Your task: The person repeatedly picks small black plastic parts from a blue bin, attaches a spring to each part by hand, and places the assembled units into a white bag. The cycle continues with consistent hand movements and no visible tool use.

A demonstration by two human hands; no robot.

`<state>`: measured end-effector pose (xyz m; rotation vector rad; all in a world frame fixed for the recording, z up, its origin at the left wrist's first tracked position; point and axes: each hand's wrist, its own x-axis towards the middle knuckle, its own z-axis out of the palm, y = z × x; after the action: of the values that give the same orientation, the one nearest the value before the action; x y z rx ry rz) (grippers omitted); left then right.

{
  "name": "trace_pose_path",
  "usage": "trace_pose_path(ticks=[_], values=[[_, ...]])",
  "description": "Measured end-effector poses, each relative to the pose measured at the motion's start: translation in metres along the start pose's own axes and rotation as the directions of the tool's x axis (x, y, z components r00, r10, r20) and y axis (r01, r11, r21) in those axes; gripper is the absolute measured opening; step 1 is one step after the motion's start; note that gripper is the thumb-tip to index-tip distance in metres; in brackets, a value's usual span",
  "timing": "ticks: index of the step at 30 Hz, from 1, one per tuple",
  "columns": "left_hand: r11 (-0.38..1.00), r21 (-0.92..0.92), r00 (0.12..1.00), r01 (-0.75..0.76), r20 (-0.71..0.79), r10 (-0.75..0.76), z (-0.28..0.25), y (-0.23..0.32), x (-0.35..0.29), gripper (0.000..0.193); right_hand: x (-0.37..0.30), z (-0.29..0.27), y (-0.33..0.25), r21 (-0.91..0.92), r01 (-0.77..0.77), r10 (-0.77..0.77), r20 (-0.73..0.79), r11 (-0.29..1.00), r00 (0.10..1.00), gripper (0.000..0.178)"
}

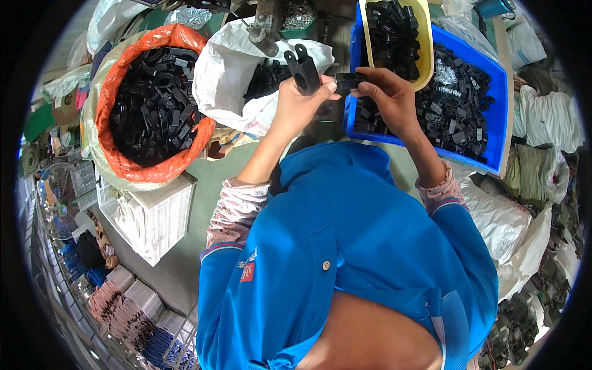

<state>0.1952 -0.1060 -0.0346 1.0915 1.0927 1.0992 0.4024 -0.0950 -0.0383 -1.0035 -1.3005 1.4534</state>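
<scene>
My left hand (295, 106) is closed around a black forked plastic part (304, 74), whose two rounded prongs with holes point up and away. My right hand (392, 98) pinches a small black plastic piece (350, 82) between thumb and fingers. The left fingertips also meet this piece, so both hands are close together over the gap between a white sack (225, 74) and a blue bin (394, 140). Small details of the piece are covered by the fingers. Loose black parts (265, 80) lie inside the white sack.
At left stands an orange-lined bag (105, 123) full of long black parts, beside a white plastic crate (166, 216). The blue bin holds many small black pieces, with a yellow tub (425, 55) over its far left part. A metal machine fixture (264, 40) rises behind the sack.
</scene>
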Motion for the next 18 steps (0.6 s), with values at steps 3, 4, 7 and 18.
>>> trace_pose_path(ticks=[3, 4, 7, 18], values=[[0.992, -0.111, 0.998, 0.065, -0.015, -0.067, -0.003, -0.006, 0.003, 0.016, 0.007, -0.005, 0.003, 0.0, -0.057, 0.057, 0.023, 0.998, 0.998, 0.032], [0.986, -0.143, 0.995, 0.091, -0.023, -0.095, -0.003, -0.008, 0.004, 0.017, 0.009, -0.005, 0.004, 0.017, -0.084, 0.083, 0.025, 0.996, 0.996, 0.032], [0.971, -0.236, 0.992, 0.043, -0.106, -0.07, 0.004, -0.013, 0.008, 0.023, 0.013, -0.007, 0.006, 0.066, -0.166, 0.165, 0.019, 0.984, 0.986, 0.033], [0.941, -0.214, 0.953, 0.261, 0.21, -0.217, -0.009, 0.011, -0.011, 0.035, 0.026, -0.035, -0.017, 0.241, -0.12, 0.119, 0.019, 0.963, 0.993, 0.027]])
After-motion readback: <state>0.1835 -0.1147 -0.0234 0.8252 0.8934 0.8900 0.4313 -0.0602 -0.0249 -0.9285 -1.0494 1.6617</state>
